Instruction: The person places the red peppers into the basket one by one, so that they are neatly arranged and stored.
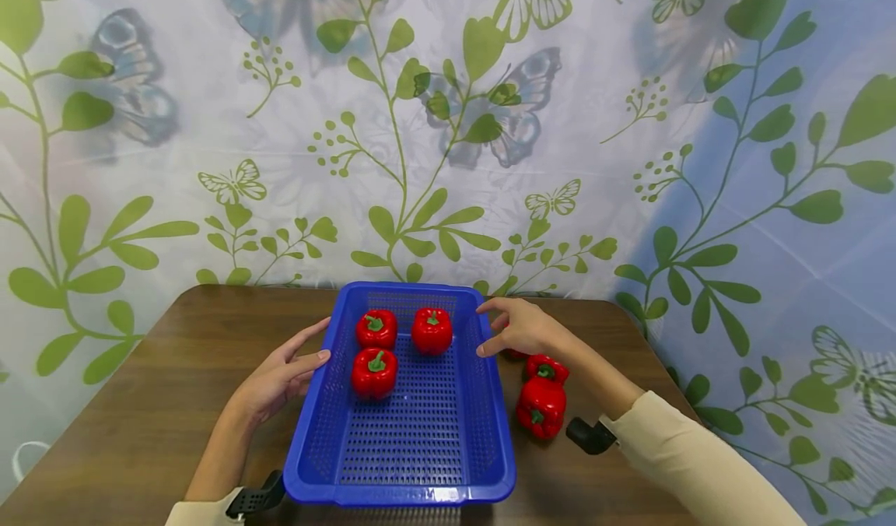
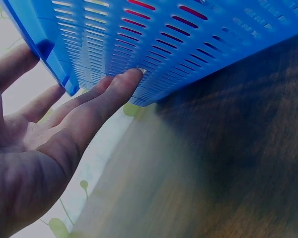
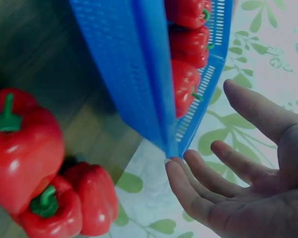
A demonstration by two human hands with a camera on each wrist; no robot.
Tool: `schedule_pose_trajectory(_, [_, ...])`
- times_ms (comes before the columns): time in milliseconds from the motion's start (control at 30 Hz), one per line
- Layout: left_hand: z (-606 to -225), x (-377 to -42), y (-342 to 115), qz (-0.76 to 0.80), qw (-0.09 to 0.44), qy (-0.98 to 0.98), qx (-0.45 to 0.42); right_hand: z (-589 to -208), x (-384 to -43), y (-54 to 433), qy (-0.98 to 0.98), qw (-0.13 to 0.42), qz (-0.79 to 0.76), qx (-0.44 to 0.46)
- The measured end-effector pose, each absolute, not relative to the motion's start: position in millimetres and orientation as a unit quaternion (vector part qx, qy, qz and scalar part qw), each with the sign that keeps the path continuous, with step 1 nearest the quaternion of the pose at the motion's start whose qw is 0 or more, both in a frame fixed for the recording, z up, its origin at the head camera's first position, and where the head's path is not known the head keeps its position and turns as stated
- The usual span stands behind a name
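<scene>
A blue perforated plastic basket (image 1: 400,496) stands on the table, with three red bell peppers (image 1: 374,373) in its far half. At its left side is my left hand (image 1: 283,374), thumb at the rim. The left wrist view shows its straight fingertips (image 2: 131,79) against the slotted outer wall (image 2: 188,59). My right hand (image 1: 521,330) is by the far right rim with spread, slightly bent fingers and nothing in them. In the right wrist view its fingertips (image 3: 175,168) are close to the basket's corner; contact is unclear.
Right of the basket, under the right forearm, more red bell peppers (image 1: 541,407) lie on the brown wooden table (image 1: 210,339); one is partly hidden by the hand. A patterned curtain (image 1: 448,121) hangs behind the table. Each wrist wears a black strap.
</scene>
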State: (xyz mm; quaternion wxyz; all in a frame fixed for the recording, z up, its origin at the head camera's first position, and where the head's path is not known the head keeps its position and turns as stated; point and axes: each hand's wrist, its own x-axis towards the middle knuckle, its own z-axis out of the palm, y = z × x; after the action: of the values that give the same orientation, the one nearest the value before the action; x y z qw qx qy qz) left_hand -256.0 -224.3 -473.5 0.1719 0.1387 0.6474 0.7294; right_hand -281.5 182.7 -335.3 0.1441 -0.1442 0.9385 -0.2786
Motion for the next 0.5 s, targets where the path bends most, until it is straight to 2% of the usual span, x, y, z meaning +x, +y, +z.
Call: schedule_pose_trajectory(500, [-472.8,-257.0,-226.0,0.723,0.173,0.655,0.133,-349.4,-274.6,217.4,0.935,0.146,-0.276,-0.167])
